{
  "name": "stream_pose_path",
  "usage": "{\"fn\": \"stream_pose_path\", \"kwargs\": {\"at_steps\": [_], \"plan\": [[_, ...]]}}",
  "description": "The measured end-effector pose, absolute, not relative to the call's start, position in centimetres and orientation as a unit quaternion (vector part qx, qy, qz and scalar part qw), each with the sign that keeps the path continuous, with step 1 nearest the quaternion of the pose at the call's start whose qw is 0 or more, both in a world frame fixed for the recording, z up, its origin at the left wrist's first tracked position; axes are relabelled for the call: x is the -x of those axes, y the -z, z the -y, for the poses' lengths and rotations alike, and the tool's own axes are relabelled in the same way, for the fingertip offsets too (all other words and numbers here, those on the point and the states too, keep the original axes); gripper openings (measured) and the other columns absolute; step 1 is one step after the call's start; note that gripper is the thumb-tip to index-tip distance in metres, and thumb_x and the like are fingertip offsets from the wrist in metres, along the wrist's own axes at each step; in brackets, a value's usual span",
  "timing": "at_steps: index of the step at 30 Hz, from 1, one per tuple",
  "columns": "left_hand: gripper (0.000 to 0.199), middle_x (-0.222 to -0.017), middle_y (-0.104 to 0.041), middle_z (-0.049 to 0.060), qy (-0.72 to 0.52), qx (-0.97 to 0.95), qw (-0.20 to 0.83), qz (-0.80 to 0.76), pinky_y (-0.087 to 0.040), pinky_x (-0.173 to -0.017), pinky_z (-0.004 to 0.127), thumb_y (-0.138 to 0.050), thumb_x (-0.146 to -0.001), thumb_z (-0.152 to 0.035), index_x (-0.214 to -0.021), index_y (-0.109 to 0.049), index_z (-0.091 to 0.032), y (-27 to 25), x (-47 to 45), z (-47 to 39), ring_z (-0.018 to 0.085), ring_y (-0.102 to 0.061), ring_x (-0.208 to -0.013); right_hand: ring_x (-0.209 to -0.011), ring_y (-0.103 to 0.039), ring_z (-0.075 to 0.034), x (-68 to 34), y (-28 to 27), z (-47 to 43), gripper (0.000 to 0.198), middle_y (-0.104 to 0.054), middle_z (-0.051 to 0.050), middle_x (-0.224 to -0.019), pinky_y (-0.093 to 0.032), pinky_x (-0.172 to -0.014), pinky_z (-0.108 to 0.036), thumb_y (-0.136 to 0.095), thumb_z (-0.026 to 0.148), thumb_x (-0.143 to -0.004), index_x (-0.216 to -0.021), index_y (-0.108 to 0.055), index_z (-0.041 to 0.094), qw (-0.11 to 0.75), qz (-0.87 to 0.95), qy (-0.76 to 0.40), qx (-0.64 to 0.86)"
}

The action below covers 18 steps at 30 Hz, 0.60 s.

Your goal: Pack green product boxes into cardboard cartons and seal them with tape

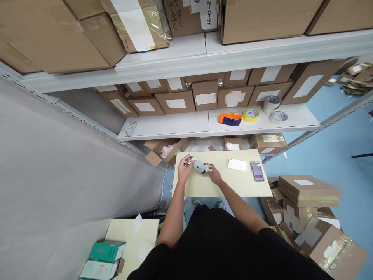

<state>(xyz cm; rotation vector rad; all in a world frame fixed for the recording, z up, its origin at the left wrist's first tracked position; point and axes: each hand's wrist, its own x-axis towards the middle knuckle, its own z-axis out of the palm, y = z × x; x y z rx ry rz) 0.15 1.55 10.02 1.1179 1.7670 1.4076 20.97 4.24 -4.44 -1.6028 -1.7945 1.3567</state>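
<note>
We record a pale yellow tabletop [221, 186], smooth and rectangular, before a white metal shelving rack [171, 125]; smooth blue floor [301, 136] to the right, plain grey wall [72, 155] to the left. The rack bears brown cardboard cartons [175, 104] with white labels; on its middle shelf, toward the right, we see a glossy yellow tape roll [251, 119]. Near right, a carton heap [309, 190], partly sealed with shiny tape. On the tabletop's left half: a pale grey rounded object [199, 166], the left hand [185, 168] gripping its left end with curled fingers. At its right end is a small green-and-white box [205, 174], the right hand [215, 175] half closed around its edge; contact between the two items we cannot tell. Farther right lies a flat white rectangular packet [237, 164]
</note>
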Motion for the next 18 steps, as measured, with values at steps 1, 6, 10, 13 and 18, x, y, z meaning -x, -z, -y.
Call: {"fn": "stream_pose_path", "kwargs": {"at_steps": [1, 6, 10, 13, 18], "plan": [[0.045, -0.127, -0.071, 0.011, -0.531, -0.424, 0.303, -0.668, -0.053, -0.101, 0.039, -0.078, -0.081, -0.038, -0.123, -0.072, -0.024, -10.0, -0.3, -1.5, 0.024, -0.067, -0.115, -0.105, -0.073, -0.024, -21.3, 4.5, -4.1, 0.061, -0.065, -0.009, -0.139, -0.056, -0.096, -0.039, -0.053, 0.024, -0.093, -0.152, -0.041, 0.028, 0.204, 0.639, -0.480, 0.565], [0.045, -0.130, -0.069, 0.012, -0.528, -0.437, 0.316, -0.656, -0.056, -0.096, 0.037, -0.078, -0.080, -0.037, -0.123, -0.072, -0.023, -10.3, -1.2, -1.6, 0.023, -0.068, -0.114, -0.117, -0.066, -0.022, -22.0, 4.2, -3.9, 0.054, -0.059, -0.007, -0.148, -0.052, -0.104, -0.038, -0.048, 0.017, -0.090, -0.142, -0.053, 0.027, 0.250, 0.668, -0.454, 0.534], [0.045, -0.129, -0.069, 0.012, -0.522, -0.442, 0.301, -0.664, -0.057, -0.093, 0.036, -0.078, -0.080, -0.035, -0.123, -0.072, -0.023, -10.6, -1.9, -1.7, 0.023, -0.068, -0.112, -0.095, -0.070, -0.021, -21.7, 3.5, -4.1, 0.032, -0.069, -0.004, -0.128, -0.054, -0.093, -0.036, -0.058, 0.027, -0.089, -0.121, -0.063, 0.028, 0.200, 0.659, -0.434, 0.581], [0.044, -0.128, -0.068, 0.011, -0.520, -0.452, 0.296, -0.661, -0.058, -0.091, 0.035, -0.078, -0.081, -0.035, -0.123, -0.072, -0.023, -10.6, -2.3, -1.6, 0.024, -0.067, -0.114, -0.088, -0.068, -0.021, -21.0, 2.8, -4.5, 0.026, -0.073, -0.001, -0.109, -0.052, -0.082, -0.032, -0.067, 0.035, -0.085, -0.109, -0.062, 0.028, 0.189, 0.656, -0.406, 0.608], [0.044, -0.128, -0.066, 0.011, -0.519, -0.475, 0.293, -0.648, -0.058, -0.094, 0.036, -0.076, -0.082, -0.034, -0.124, -0.071, -0.024, -10.4, -2.9, -1.5, 0.022, -0.068, -0.110, -0.085, -0.068, -0.024, -19.6, 1.3, -5.6, 0.025, -0.074, -0.004, -0.090, -0.046, -0.071, -0.029, -0.078, 0.033, -0.078, -0.094, -0.060, 0.025, 0.140, 0.646, -0.363, 0.657]]}}
